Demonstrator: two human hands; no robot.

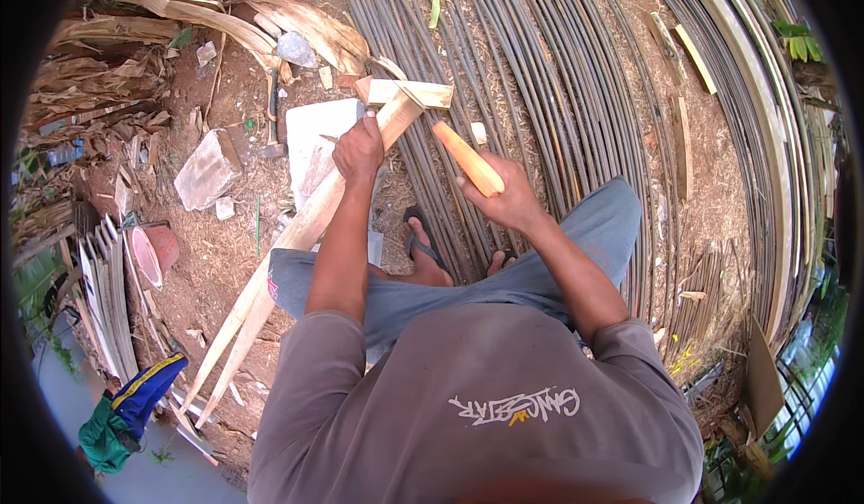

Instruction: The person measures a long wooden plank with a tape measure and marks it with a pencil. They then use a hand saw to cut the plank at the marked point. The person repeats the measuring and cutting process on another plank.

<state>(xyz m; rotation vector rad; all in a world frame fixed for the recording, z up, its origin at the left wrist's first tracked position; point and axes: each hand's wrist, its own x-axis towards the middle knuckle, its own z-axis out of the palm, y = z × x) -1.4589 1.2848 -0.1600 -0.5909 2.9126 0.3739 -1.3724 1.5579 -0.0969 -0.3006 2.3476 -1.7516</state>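
My left hand (360, 148) is closed round the upper part of a long pale wooden plank (310, 216). It slants down to the lower left, where two tapering lengths show. The plank's top end meets a short wooden block (425, 94) lying crosswise. In my right hand (507, 193) is a machete-like tool with a smooth orange-yellow handle (468, 157). Its thin blade (410, 96) shows nearly edge-on against the plank's top end. Whether the blade is touching or sunk into the wood I cannot tell. Behind my left hand stands a white block (310, 124).
Long dark metal rods (504, 63) run across the ground ahead and to the right. A hammer (273, 112), a pale stone (207, 169) and dry husks (117, 76) lie to the left. Beside them are a reddish bucket (160, 250) and upright wooden slats (110, 297). My sandalled foot (425, 243) is close below.
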